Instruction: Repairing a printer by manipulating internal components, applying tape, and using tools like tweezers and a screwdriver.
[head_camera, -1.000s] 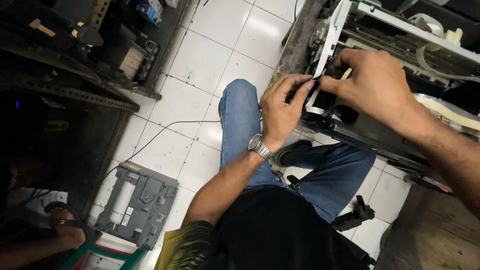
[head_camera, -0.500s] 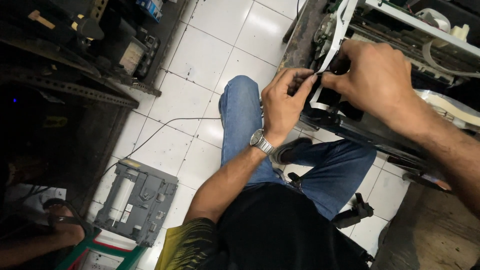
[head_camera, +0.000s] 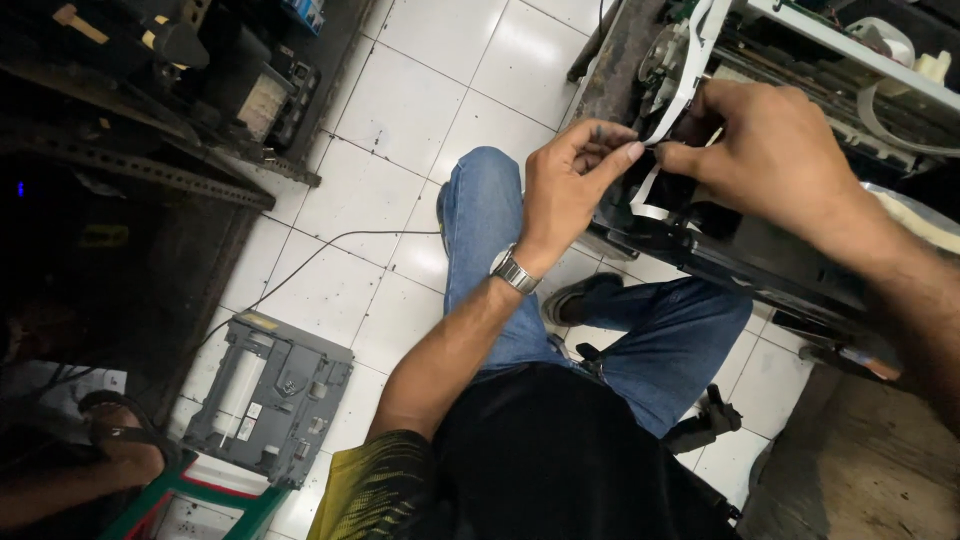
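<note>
White tiled floor (head_camera: 400, 110), grey plastic panel (head_camera: 268, 393), thin black cable (head_camera: 330, 245)

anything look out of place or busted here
The opened machine has its cover off, insides bare, and a white flat ribbon cable hangs loose between both hands. A detached grey panel lies on the floor tiles.

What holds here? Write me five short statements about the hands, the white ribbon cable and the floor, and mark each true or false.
1. Both hands pinch the white ribbon cable. True.
2. The left hand wears a wristwatch. True.
3. The right hand holds a screwdriver. False: its fingers hold only the cable.
4. A grey plastic panel lies on the tiled floor. True.
5. The person wears shorts. False: blue jeans.
</note>
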